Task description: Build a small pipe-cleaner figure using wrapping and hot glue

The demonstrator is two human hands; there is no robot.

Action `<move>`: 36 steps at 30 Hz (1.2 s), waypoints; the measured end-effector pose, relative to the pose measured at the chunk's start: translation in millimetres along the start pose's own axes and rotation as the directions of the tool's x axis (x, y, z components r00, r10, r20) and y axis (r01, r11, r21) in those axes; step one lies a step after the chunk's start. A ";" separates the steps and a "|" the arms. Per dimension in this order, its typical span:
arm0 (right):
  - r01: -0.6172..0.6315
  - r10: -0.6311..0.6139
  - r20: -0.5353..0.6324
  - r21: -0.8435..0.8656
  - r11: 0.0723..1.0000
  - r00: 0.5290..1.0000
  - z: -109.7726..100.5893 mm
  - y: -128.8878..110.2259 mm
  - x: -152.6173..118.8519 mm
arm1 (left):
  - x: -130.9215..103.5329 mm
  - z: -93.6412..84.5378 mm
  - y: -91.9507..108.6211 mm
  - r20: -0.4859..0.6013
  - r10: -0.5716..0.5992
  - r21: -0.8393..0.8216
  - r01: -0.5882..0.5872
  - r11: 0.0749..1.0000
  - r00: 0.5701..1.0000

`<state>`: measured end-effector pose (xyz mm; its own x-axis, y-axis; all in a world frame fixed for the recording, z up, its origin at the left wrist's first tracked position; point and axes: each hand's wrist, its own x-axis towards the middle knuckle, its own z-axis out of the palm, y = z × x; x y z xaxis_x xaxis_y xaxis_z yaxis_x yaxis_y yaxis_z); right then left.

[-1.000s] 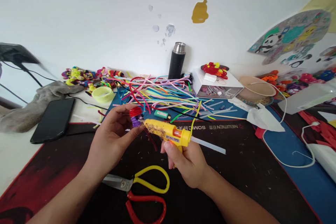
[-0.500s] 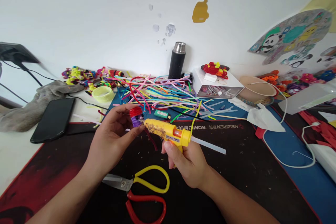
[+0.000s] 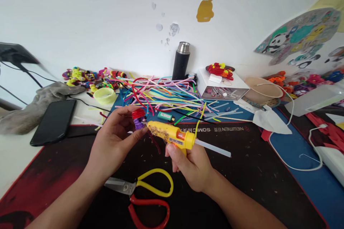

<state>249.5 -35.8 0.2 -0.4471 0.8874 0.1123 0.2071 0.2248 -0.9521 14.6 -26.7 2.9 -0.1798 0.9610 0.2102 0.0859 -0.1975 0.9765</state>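
My left hand (image 3: pixel 114 139) pinches a small red and purple fuzzy figure (image 3: pixel 139 118) between thumb and fingers. My right hand (image 3: pixel 190 162) is wrapped round the handle of a yellow glue gun (image 3: pixel 168 134), with a pale glue stick (image 3: pixel 213 147) poking out of its back. The gun's nozzle meets the purple part of the figure, close to my left thumb. A dark red pipe cleaner (image 3: pixel 155 143) hangs below the figure. Scissors (image 3: pixel 129 188) with one yellow and one red handle lie on the dark mat (image 3: pixel 242 186) under my hands.
Behind my hands lies a pile of coloured pipe cleaners (image 3: pixel 161 91), with a black flask (image 3: pixel 181 61) behind it. A white box (image 3: pixel 223 86) and a beige bowl (image 3: pixel 263 89) stand at the right. A black phone (image 3: pixel 53 121) and a yellow-green coil (image 3: pixel 104 96) are at the left.
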 end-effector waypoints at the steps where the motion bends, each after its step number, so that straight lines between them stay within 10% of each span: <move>1: -0.003 0.003 0.002 -0.001 1.000 1.000 -0.2 0.3 -0.1 | -0.1 0.0 0.4 0.002 -0.001 0.002 0.001 1.000 1.000; 36: -0.040 0.040 -0.003 -0.009 0.999 0.999 -1.0 -2.6 -2.4 | -2.4 -0.1 4.8 -0.032 0.062 0.211 -0.054 0.976 0.998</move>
<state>251.0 -38.1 2.7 -0.4357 0.8969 0.0754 0.2329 0.1932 -0.9531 15.3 -30.0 7.1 -0.2057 0.9402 0.2716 0.3001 -0.2036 0.9319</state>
